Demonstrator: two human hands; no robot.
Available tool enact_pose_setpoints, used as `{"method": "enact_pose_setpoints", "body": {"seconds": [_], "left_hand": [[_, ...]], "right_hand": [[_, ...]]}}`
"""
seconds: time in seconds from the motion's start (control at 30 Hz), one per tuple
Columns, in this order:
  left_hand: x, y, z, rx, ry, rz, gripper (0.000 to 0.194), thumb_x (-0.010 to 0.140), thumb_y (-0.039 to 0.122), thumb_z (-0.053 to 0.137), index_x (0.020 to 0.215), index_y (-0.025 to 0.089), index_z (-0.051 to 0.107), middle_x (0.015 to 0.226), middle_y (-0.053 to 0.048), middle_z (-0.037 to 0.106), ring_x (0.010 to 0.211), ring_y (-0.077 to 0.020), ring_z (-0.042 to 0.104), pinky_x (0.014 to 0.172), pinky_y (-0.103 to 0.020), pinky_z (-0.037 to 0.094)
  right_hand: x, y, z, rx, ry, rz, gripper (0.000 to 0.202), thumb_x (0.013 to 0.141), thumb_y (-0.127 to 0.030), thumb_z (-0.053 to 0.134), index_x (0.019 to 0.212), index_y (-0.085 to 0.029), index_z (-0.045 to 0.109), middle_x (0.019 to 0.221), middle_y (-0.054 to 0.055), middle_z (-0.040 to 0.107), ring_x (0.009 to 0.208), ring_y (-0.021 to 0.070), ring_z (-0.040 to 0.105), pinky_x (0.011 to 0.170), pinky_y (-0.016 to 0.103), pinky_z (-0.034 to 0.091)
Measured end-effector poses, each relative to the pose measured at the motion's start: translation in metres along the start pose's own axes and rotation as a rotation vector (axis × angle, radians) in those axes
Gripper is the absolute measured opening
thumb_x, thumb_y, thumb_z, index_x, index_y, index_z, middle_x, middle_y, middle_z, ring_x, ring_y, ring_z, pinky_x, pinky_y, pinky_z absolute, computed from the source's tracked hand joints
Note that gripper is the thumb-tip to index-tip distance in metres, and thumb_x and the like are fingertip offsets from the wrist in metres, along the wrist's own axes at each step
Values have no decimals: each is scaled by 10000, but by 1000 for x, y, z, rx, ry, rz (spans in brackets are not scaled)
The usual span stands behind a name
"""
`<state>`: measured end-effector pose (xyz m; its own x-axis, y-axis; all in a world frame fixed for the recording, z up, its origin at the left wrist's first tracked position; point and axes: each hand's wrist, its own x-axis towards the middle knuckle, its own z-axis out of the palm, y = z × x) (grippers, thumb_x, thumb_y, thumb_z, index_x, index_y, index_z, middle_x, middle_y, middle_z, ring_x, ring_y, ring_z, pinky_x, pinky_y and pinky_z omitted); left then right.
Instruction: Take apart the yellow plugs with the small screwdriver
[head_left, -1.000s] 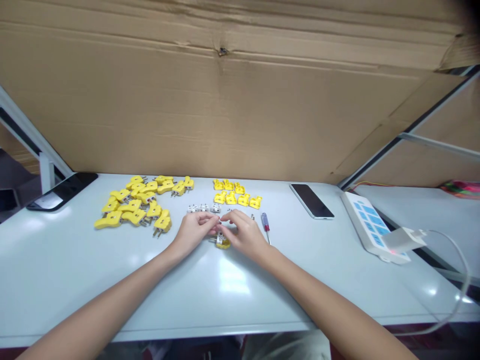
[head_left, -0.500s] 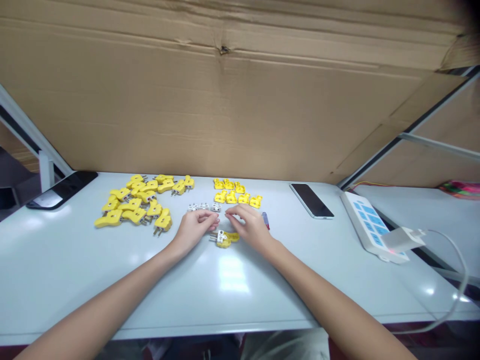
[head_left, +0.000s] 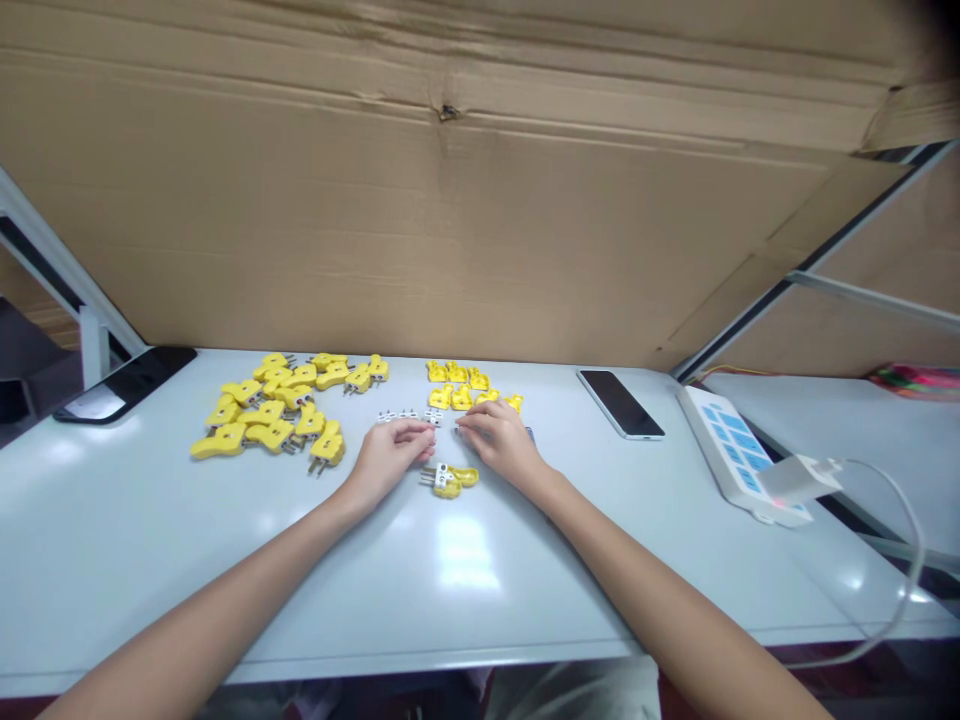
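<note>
Head view — yellow plug (head_left: 448, 479) lies between both hands, untouched

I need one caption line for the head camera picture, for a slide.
Two bare hands, left hand and right hand, rest beside a yellow plug on a white table.

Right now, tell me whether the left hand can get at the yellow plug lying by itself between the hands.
Probably yes. The plug lies alone on the bare table, just right of the left hand and nearer the person than the right hand. Nothing stands between them; the white inserts lie behind the fingers.
</note>
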<state>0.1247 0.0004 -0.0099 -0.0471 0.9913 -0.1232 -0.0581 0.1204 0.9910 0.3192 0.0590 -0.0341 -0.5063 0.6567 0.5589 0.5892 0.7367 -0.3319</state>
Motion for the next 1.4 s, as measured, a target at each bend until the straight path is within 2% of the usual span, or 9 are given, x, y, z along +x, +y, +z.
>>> {"method": "enact_pose_setpoints", "body": {"seconds": [0.27,0.57,0.67,0.8,0.93,1.0,1.17,1.27,1.4], "left_hand": [[-3,1,2,-57,-49,-11,320,614,330,825,816,119,693,756,-66,753,808,-222,720,792,-328,577],[-5,0,3,-84,-77,-54,351,646,357,801,884,118,707,836,-79,759,833,-209,711,815,-327,571],[-6,3,1,-67,-40,-33,359,667,367,779,909,114,701,838,-79,750,822,-203,706,800,-325,575],[-6,5,-1,-16,-34,8,319,686,376,741,872,121,689,834,-76,732,817,-209,697,778,-339,574],[-4,2,-3,143,-64,106,286,725,372,678,884,135,676,894,-95,721,880,-238,681,828,-387,548],[-4,1,-4,253,-129,165,307,735,359,658,951,142,664,988,-112,707,963,-255,658,880,-409,521],[-11,1,-7,578,-346,258,586,679,334,739,1217,190,555,1235,-115,590,1131,-281,561,974,-438,452],[-14,3,-9,763,-390,360,446,721,317,712,1134,191,598,1158,-93,589,1099,-272,549,963,-431,447],[-14,4,-13,837,-461,418,305,771,325,692,1046,214,618,1069,-57,603,1049,-249,553,933,-410,450]], "right_hand": [[-1,-31,-5,184,42,-109,68,873,-234,600,846,-208,657,752,46,688,732,200,599,727,349,453],[0,-25,-10,75,54,-162,109,879,-210,560,815,-186,644,728,54,683,705,189,585,696,314,437],[3,-15,-27,29,-28,-46,93,847,-187,580,788,-172,651,719,54,683,689,183,587,705,311,439],[5,-2,-51,-41,-283,162,100,786,-122,594,764,-173,677,716,45,679,663,165,597,664,275,437],[6,1,-57,-81,-400,279,111,770,-130,600,761,-177,700,731,50,687,675,171,602,641,265,430],[6,0,-55,-83,-424,296,112,773,-143,601,770,-174,709,735,53,691,669,169,601,637,264,428],[6,-2,-52,-86,-478,309,112,772,-161,609,787,-176,720,744,54,697,663,167,599,647,264,426],[6,-4,-54,-88,-487,326,96,772,-189,636,820,-176,717,756,58,693,680,178,602,653,273,426],[6,-13,-56,48,-441,311,145,821,-236,609,901,-156,699,792,68,685,689,169,599,665,281,442]]}}
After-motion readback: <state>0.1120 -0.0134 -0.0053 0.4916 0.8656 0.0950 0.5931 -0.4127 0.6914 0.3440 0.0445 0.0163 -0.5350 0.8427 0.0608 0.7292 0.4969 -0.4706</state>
